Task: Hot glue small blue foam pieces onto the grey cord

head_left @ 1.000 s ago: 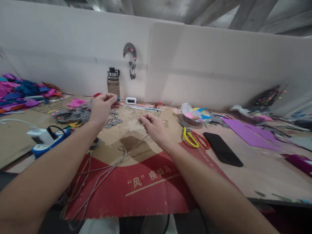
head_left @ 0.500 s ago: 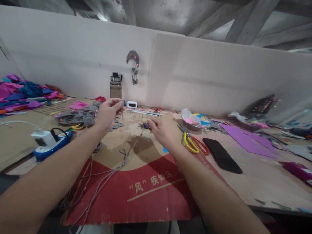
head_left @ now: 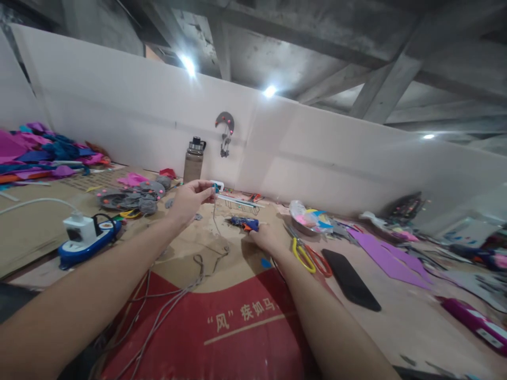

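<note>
My left hand (head_left: 193, 199) is raised over the far part of the cardboard, thumb and fingers pinched on a small blue piece (head_left: 215, 188). From that pinch a thin grey cord (head_left: 214, 212) hangs down to the board, where more of it lies in loose strands (head_left: 174, 289). My right hand (head_left: 266, 238) is low at the handle end of a blue hot glue gun (head_left: 242, 222) with an orange trigger. Its fingers are closed by the handle, partly hidden. The gun's nozzle points left, toward the cord.
Yellow-and-red-handled scissors (head_left: 303, 256) and a black phone (head_left: 350, 279) are right of the red-printed cardboard (head_left: 237, 338). A bowl of scraps (head_left: 307, 226), purple sheet (head_left: 388, 258), bottle (head_left: 194, 161), blue power strip (head_left: 89, 248) and felt pieces (head_left: 130, 196) surround it. A white partition (head_left: 317, 142) rises behind.
The view has tilted up. My right hand has shifted back along the glue gun, so more of the gun shows. In my left hand the blue piece now shows more clearly, with the cord hanging.
</note>
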Motion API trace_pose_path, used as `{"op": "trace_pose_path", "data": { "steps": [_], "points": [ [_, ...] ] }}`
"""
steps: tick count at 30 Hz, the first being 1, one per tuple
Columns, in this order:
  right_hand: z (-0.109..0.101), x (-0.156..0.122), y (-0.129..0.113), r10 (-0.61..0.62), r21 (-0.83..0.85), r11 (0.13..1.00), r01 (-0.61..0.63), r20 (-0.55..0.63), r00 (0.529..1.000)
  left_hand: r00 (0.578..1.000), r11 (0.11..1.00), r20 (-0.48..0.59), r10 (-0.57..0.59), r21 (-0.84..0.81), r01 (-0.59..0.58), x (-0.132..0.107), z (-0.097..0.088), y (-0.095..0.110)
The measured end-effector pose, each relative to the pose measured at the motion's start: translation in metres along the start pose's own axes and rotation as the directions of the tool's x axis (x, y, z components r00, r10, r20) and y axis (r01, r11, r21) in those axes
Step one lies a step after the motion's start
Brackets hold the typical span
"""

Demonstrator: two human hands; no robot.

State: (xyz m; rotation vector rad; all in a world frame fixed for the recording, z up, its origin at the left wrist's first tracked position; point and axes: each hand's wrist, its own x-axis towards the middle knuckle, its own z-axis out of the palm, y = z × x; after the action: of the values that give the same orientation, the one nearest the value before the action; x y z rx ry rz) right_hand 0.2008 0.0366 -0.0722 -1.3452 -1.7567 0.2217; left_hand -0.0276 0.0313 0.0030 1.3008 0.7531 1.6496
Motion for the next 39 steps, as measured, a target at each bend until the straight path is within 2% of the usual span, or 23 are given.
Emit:
{"op": "trace_pose_path", "data": {
  "steps": [4, 6, 10, 13, 15, 19, 21, 27, 39],
  "points": [
    [-0.01, 0.005, -0.019, 0.247, -0.043, 0.969, -0.244, 0.061, 0.967, 1.0, 1.0, -0.03, 0.008, -0.003, -0.008, 0.0, -0.001, 0.001],
    [-0.015, 0.006, -0.031, 0.283, -0.025, 0.959, -0.282, 0.044, 0.958, 0.999, 1.0, -0.035, 0.018, 0.011, -0.018, 0.0, -0.001, 0.002],
    [-0.019, 0.0, -0.055, 0.237, 0.186, 0.956, -0.227, -0.035, 0.971, 0.999, 0.999, -0.043, 0.029, 0.043, -0.027, 0.001, -0.002, 0.0],
    [-0.02, -0.008, -0.074, 0.154, 0.391, 0.91, -0.14, -0.005, 0.988, 0.999, 0.999, -0.043, -0.002, 0.047, 0.004, 0.001, -0.003, -0.001],
    [-0.021, -0.013, -0.084, 0.09, 0.439, 0.894, -0.091, 0.023, 0.996, 0.998, 0.998, -0.037, -0.049, 0.031, 0.05, 0.001, -0.004, -0.002],
    [-0.023, -0.02, -0.093, -0.032, 0.384, 0.923, 0.024, 0.014, 0.999, 0.984, 0.984, -0.006, -0.177, -0.026, 0.177, 0.002, -0.007, -0.005],
    [-0.022, -0.022, -0.092, -0.072, 0.318, 0.946, 0.064, 0.014, 0.997, 0.979, 0.978, -0.003, -0.204, -0.051, 0.204, 0.004, -0.008, -0.007],
    [-0.021, -0.024, -0.091, -0.161, 0.176, 0.971, 0.162, -0.024, 0.987, 0.983, 0.981, 0.013, -0.181, -0.067, 0.182, 0.005, -0.008, -0.01],
    [-0.02, -0.025, -0.092, -0.164, 0.089, 0.982, 0.165, -0.014, 0.986, 0.989, 0.987, 0.023, -0.145, 0.07, 0.143, 0.002, -0.006, -0.01]
  ]
}}
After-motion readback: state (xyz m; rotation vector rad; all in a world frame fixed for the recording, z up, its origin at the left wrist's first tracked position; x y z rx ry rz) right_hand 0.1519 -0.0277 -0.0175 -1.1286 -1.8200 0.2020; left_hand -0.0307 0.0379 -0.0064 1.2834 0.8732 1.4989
